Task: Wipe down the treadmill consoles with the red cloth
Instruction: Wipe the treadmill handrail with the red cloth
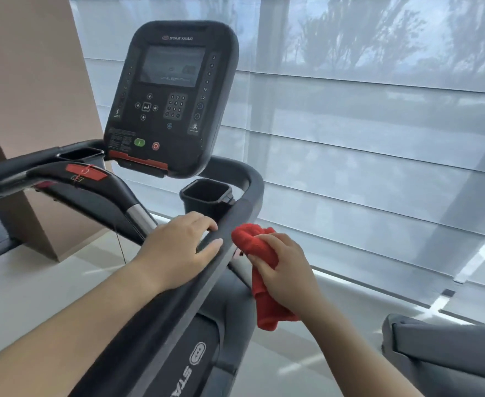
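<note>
A black treadmill console with a dark screen, keypad and green and red buttons stands upright ahead, left of centre. Its grey right handrail curves down toward me. My left hand rests on top of that rail, fingers wrapped over it. My right hand is just to the right of the rail, shut on a bunched red cloth. The cloth's top bulges beside the rail and its tail hangs down below my fist. The cloth sits well below the console.
A black cup holder sits under the console, another at the left. A red stop tab lies on the centre bar. A window with sheer blinds fills the right. Another grey machine's edge shows bottom right.
</note>
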Action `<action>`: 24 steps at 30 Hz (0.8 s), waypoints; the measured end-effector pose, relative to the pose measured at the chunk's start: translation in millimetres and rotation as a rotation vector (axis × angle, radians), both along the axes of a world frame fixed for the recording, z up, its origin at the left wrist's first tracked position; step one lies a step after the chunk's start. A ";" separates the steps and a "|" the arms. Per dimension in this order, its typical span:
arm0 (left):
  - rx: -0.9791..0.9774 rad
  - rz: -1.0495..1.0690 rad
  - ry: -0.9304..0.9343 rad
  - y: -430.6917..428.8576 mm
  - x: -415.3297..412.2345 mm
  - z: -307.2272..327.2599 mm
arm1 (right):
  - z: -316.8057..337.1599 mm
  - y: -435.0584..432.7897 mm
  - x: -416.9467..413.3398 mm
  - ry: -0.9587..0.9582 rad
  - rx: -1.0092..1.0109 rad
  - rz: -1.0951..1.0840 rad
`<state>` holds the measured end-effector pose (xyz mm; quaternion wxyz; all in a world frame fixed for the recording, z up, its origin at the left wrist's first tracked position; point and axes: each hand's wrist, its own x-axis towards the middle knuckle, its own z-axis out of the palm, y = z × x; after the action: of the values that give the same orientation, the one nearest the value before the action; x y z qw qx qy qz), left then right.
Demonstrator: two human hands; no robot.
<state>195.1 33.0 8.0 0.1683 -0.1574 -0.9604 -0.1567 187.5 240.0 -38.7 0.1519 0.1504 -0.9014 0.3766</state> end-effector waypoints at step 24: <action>0.041 -0.034 -0.117 24.6 287.8 -49.7 | -50.6 12.0 291.6 -0.103 -0.052 -0.058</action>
<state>482.9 57.6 -41.6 0.1122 -0.1606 -0.9624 -0.1882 479.1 252.0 -89.3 0.1201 0.1008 -0.9018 0.4028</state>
